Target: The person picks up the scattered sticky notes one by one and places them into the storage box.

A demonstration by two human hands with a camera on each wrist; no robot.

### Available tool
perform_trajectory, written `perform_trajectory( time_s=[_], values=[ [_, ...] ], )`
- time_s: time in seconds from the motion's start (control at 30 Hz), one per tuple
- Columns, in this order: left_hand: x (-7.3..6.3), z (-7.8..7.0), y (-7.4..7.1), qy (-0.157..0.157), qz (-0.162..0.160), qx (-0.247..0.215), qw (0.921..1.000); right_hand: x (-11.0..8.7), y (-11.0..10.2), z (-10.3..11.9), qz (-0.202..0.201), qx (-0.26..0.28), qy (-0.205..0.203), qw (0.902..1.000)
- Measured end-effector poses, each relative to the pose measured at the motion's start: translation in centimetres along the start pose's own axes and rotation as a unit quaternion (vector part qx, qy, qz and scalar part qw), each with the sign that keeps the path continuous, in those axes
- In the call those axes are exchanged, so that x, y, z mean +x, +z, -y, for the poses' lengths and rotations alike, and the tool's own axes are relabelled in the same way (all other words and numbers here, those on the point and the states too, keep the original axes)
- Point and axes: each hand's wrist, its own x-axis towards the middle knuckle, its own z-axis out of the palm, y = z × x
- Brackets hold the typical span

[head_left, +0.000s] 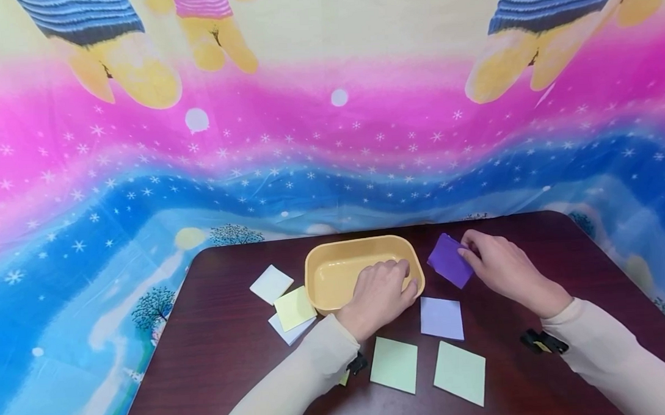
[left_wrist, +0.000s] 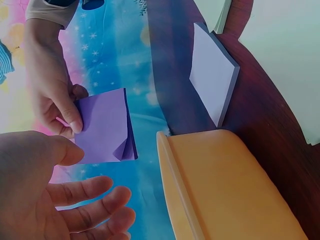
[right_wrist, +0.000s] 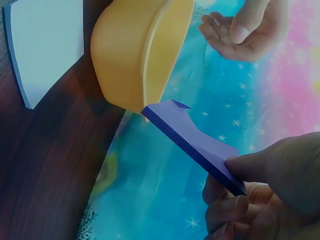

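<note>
A purple pad of sticky notes point(head_left: 450, 261) is pinched between the thumb and fingers of my right hand point(head_left: 499, 266), raised beside the right end of the yellow tub point(head_left: 330, 305). One corner of its top sheet curls up, as the left wrist view shows point(left_wrist: 102, 127). My left hand point(head_left: 380, 291) hovers over the tub's right side, its fingers loosely bent and holding nothing. In the right wrist view the left hand point(right_wrist: 250, 35) faces the pad across a gap. Part of the tub's inside is hidden behind the left hand.
A lavender pad point(head_left: 442, 318) and two pale green pads point(head_left: 394, 364) point(head_left: 460, 373) lie in front of the tub. To its left are a white pad point(head_left: 271, 285) and a yellow pad point(head_left: 295, 308) overlapping a pale one point(head_left: 292, 335). A patterned cloth point(head_left: 330, 140) hangs behind the dark table point(head_left: 206, 358).
</note>
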Motion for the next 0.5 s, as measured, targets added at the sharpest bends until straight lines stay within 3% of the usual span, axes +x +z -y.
perform_trajectory(
  time_s=[0.5],
  values=[
    [-0.13,0.54,-0.14,-0.006,0.019,-0.01,0.9998,0.06,0.08,0.93,0.006,0.01,-0.003,0.9999]
  ],
)
